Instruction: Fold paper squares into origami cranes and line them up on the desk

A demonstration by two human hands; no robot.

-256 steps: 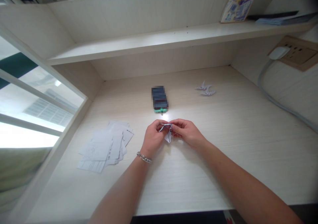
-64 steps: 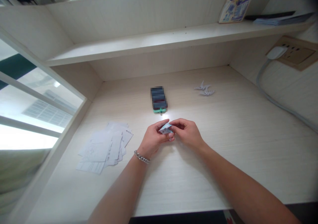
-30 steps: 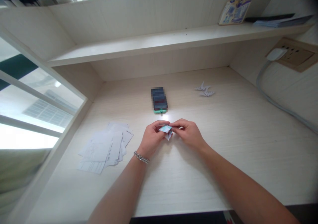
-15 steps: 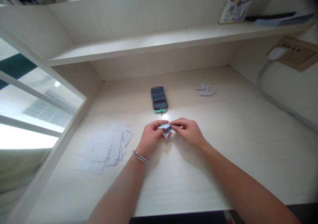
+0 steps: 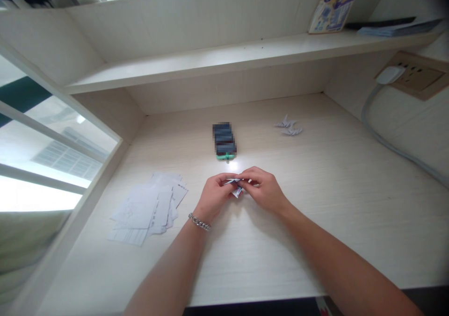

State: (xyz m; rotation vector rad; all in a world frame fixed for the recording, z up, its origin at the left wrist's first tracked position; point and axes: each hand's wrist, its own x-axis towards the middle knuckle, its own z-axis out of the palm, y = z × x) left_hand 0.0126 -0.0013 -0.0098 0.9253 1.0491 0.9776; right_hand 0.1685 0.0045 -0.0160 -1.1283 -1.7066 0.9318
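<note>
A small folded piece of paper [image 5: 237, 192], white with bluish printing, is pinched between my two hands above the desk. My left hand [image 5: 216, 192], with a chain bracelet at the wrist, grips it from the left, thumb on the near side. My right hand [image 5: 263, 187] pinches its upper right part, the fingertips of both hands almost meeting. Fingers cover much of the paper. Just beyond the hands lies a phone-like dark object [image 5: 224, 139], its surface pixelated, with a green lower edge.
Loose white paper sheets [image 5: 140, 206] lie in a pile on the left of the desk [image 5: 336, 204]. Small folded paper figures [image 5: 289, 126] sit at the back right. Above runs a shelf [image 5: 196, 61] with a colourful packet [image 5: 331, 15]. A plugged-in cable [image 5: 382, 140] hangs along the right wall.
The folded paper has been tilted, so less of its top shows. My right fingers have closed in over it, nearer to the left fingertips.
</note>
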